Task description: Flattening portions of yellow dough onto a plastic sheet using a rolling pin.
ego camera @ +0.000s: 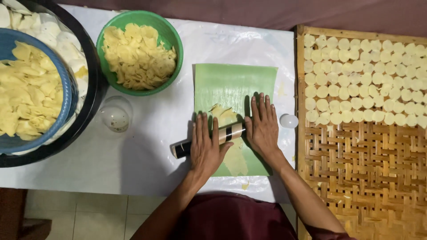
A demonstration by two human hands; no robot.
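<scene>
Both hands lie flat, palms down, fingers extended, on a cylindrical roller (pixel 209 140) with dark and tan bands: left hand (pixel 205 146) over its middle, right hand (pixel 263 126) at its 3 o'clock end. Neither hand is clenched; they press rather than grip.

The roller lies across a strip of pale yellow dough (pixel 233 153), which rests on a green sheet (pixel 231 80) on the white-covered bench (pixel 147 146). Dough shows at 12 o'clock and at 6 o'clock of the roller.

At 10 o'clock stands a green bowl (pixel 171 33) of yellow pieces; at 9 o'clock a clear glass (pixel 114 114), and beyond it a blue bowl (pixel 66 89) inside a black basin (pixel 95 84). At 3 o'clock a woven bamboo tray (pixel 364 169) carries rows of white discs (pixel 356 73); a small white round object (pixel 289 121) lies beside it.

Risks, as judged: the dough already nears the sheet's 6 o'clock edge and may run off onto the cloth. Uneven palm pressure could tear or thin it unevenly. The roller's 9 o'clock end overhangs the sheet and could drift towards the glass.
</scene>
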